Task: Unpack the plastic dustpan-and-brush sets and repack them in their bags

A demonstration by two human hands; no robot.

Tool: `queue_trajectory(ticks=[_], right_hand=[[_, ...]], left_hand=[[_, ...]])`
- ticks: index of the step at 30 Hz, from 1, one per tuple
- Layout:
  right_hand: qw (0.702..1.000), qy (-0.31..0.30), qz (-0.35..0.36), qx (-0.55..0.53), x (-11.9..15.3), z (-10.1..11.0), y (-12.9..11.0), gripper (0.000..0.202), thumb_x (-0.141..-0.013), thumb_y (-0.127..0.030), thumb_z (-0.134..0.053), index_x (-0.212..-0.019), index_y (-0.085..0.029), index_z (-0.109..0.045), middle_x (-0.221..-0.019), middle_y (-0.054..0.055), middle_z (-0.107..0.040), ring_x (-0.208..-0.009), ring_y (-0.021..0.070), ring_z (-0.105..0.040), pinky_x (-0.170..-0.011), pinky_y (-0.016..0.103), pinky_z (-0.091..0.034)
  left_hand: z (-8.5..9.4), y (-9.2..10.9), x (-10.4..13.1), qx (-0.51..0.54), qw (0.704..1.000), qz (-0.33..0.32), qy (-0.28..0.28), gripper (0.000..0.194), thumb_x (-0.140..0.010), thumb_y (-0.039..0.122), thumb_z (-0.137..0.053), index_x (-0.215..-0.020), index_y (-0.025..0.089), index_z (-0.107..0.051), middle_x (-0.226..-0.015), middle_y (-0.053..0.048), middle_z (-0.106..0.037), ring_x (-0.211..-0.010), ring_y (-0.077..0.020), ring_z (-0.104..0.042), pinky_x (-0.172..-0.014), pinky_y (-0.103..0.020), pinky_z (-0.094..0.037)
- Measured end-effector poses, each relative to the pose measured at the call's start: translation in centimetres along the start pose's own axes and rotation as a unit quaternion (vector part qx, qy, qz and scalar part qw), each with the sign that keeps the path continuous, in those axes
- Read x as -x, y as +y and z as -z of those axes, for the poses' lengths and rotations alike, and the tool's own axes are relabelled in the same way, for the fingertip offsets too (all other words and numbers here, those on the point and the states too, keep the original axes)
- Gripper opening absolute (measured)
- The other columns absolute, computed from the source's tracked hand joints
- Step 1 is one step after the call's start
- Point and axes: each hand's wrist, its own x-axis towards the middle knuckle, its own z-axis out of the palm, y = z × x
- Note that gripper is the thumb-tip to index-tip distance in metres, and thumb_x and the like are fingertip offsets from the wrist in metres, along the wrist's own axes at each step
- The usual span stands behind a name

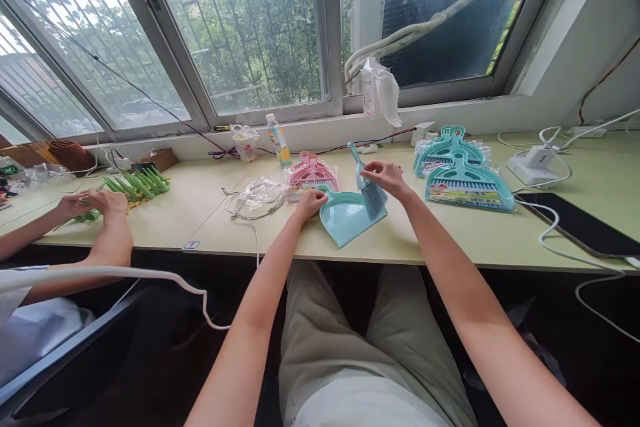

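Note:
A teal dustpan point(345, 220) lies near the front edge of the table. My left hand point(311, 203) grips it by its handle end at the upper left. Over the pan's right side, my right hand point(386, 179) holds a small teal brush point(374, 199) where the handle meets the head. The brush stands tilted, its handle pointing up and its bristles down at the dustpan. Whether the bristles touch the pan, I cannot tell. Behind my left hand lies a pink dustpan-and-brush set point(313, 172) in clear wrapping.
Wrapped teal dustpan sets point(467, 183) lie to the right, near a phone point(575, 221) and a white charger point(535, 165) with cables. Coiled cable and plastic wrap point(260, 195) sit at left. A bottle point(278, 140) stands behind. Another person's hands point(103, 203) work with green items at far left.

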Motion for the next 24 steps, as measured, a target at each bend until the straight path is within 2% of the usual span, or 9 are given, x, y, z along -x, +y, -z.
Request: queue_trajectory(ticks=[4,6,8,10,13,15,17,20,24], right_hand=[[0.984,-0.103,0.039,0.142,1.1,-2.1,-1.1,0.024,-0.08,-0.044,-0.067,-0.085,-0.021,-0.071,-0.092,0.005,-0.076,-0.089,0.0233,-0.066,-0.087,0.037,-0.039],[0.97,-0.124,0.048,0.202,1.5,-2.9,-1.4,0.023,-0.081,-0.043,-0.067,-0.088,-0.021,-0.071,-0.095,0.006,-0.075,-0.096,0.0255,-0.065,-0.091,0.039,-0.036],[0.964,-0.135,0.053,0.224,1.7,-3.3,-1.5,0.025,-0.083,-0.045,-0.066,-0.092,-0.022,-0.071,-0.099,0.007,-0.075,-0.1,0.0259,-0.064,-0.091,0.038,-0.034],[0.961,-0.139,0.058,0.23,1.7,-3.5,-1.5,0.027,-0.084,-0.047,-0.064,-0.095,-0.022,-0.07,-0.101,0.006,-0.075,-0.101,0.0254,-0.063,-0.09,0.037,-0.034],[0.96,-0.141,0.069,0.233,1.7,-3.4,-1.4,0.028,-0.085,-0.048,-0.063,-0.096,-0.023,-0.07,-0.102,0.005,-0.075,-0.101,0.0245,-0.063,-0.088,0.036,-0.033],[0.96,-0.143,0.075,0.228,1.7,-3.4,-1.4,0.028,-0.085,-0.048,-0.064,-0.096,-0.023,-0.07,-0.103,0.005,-0.075,-0.102,0.0239,-0.063,-0.088,0.035,-0.033],[0.961,-0.147,0.08,0.221,1.8,-3.4,-1.6,0.027,-0.086,-0.047,-0.063,-0.095,-0.023,-0.07,-0.103,0.004,-0.075,-0.102,0.0233,-0.064,-0.087,0.034,-0.033],[0.96,-0.157,0.087,0.214,1.9,-3.3,-1.8,0.026,-0.088,-0.047,-0.062,-0.094,-0.024,-0.071,-0.103,0.004,-0.075,-0.102,0.0228,-0.064,-0.088,0.034,-0.034],[0.958,-0.166,0.088,0.217,1.9,-3.3,-2.0,0.027,-0.089,-0.048,-0.061,-0.097,-0.024,-0.072,-0.104,0.004,-0.075,-0.102,0.023,-0.063,-0.09,0.035,-0.036]], left_hand=[[0.1,0.9,0.5,0.128,0.988,0.008,-0.086,0.028,-0.076,0.033,-0.051,-0.054,0.02,-0.04,-0.051,0.004,-0.035,-0.049,-0.0092,-0.032,-0.052,-0.026,-0.024],[0.0,1.3,0.8,0.197,0.97,0.029,-0.138,0.02,-0.076,0.03,-0.049,-0.059,0.019,-0.047,-0.052,0.002,-0.043,-0.048,-0.0099,-0.039,-0.05,-0.025,-0.028],[0.0,1.4,0.9,0.222,0.963,0.033,-0.15,0.016,-0.074,0.027,-0.048,-0.06,0.018,-0.051,-0.052,0.002,-0.046,-0.047,-0.0099,-0.042,-0.049,-0.024,-0.03],[0.0,1.4,0.8,0.196,0.973,0.019,-0.12,0.016,-0.073,0.025,-0.049,-0.061,0.017,-0.056,-0.05,0.002,-0.045,-0.046,-0.0096,-0.041,-0.049,-0.023,-0.031],[0.2,1.0,0.5,0.107,0.994,-0.019,0.001,0.015,-0.075,0.023,-0.052,-0.068,0.016,-0.063,-0.053,0.002,-0.05,-0.049,-0.0105,-0.044,-0.052,-0.024,-0.036],[0.4,0.8,0.4,0.035,0.993,-0.055,0.098,0.012,-0.075,0.021,-0.055,-0.079,0.017,-0.065,-0.065,0.0,-0.059,-0.061,-0.0135,-0.054,-0.061,-0.027,-0.044],[0.6,0.8,0.4,-0.044,0.982,-0.103,0.151,0.024,-0.072,0.016,-0.059,-0.095,0.018,-0.065,-0.089,-0.005,-0.067,-0.085,-0.019,-0.062,-0.078,-0.032,-0.049],[0.6,1.1,0.8,-0.146,0.968,-0.161,0.126,0.051,-0.065,0.005,-0.057,-0.114,0.02,-0.061,-0.127,-0.009,-0.062,-0.12,-0.0245,-0.054,-0.102,-0.04,-0.044],[0.3,1.6,1.2,-0.205,0.96,-0.184,0.041,0.059,-0.066,0.004,-0.057,-0.122,0.022,-0.059,-0.142,-0.008,-0.054,-0.132,-0.0249,-0.046,-0.112,-0.042,-0.038]])
